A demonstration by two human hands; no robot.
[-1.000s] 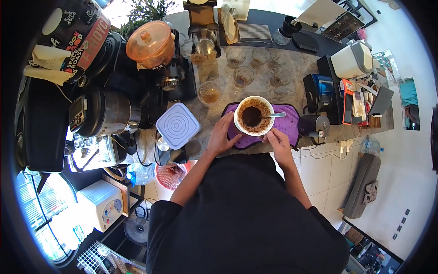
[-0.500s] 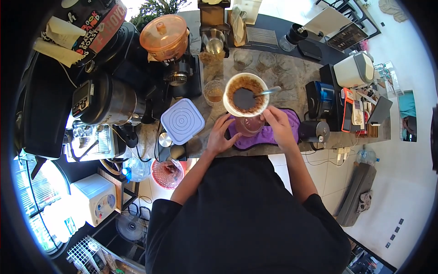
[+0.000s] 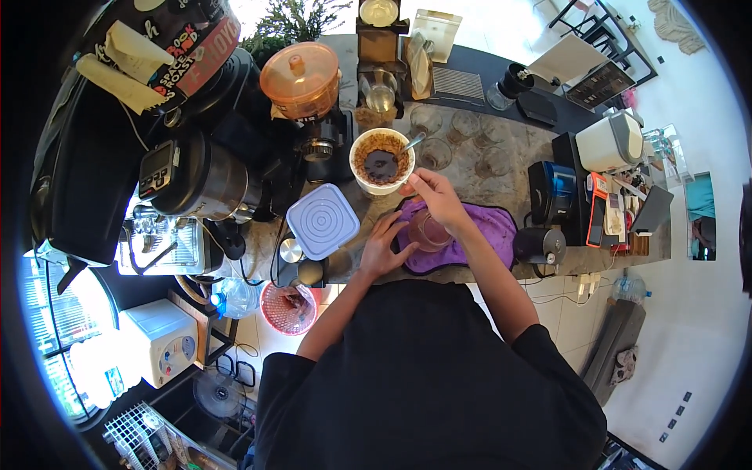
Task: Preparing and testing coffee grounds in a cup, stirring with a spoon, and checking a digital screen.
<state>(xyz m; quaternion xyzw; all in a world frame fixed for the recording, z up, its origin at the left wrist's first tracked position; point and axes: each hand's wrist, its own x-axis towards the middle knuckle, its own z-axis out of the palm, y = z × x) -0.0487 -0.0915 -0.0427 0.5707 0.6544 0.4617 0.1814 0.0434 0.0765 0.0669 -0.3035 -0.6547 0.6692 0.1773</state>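
Observation:
My right hand (image 3: 439, 196) grips a white cup (image 3: 356, 182) by its right side, raised over the counter. Dark liquid and brown grounds cling inside it, and a metal spoon (image 3: 414, 141) leans on its rim. Below and right of the cup, a clear glass (image 3: 430, 232) rests on a folded purple cloth (image 3: 486, 235). My left hand (image 3: 380, 249) curves around the glass's left side, thumb and fingers against it. The cup partly hides a second small glass or its surroundings behind it.
Several empty glasses (image 3: 464, 127) stand beyond the cloth. A lilac square lid (image 3: 322, 222) lies left of my left hand. A coffee grinder with an orange hopper (image 3: 300, 72) stands behind it. To the right are a black cylindrical appliance (image 3: 540, 235) and a blue-black machine (image 3: 552, 182).
My right hand has carried the white cup leftward, off from above the glass, so more of the glass shows. The left hand stays beside the glass. The whole view has shifted slightly.

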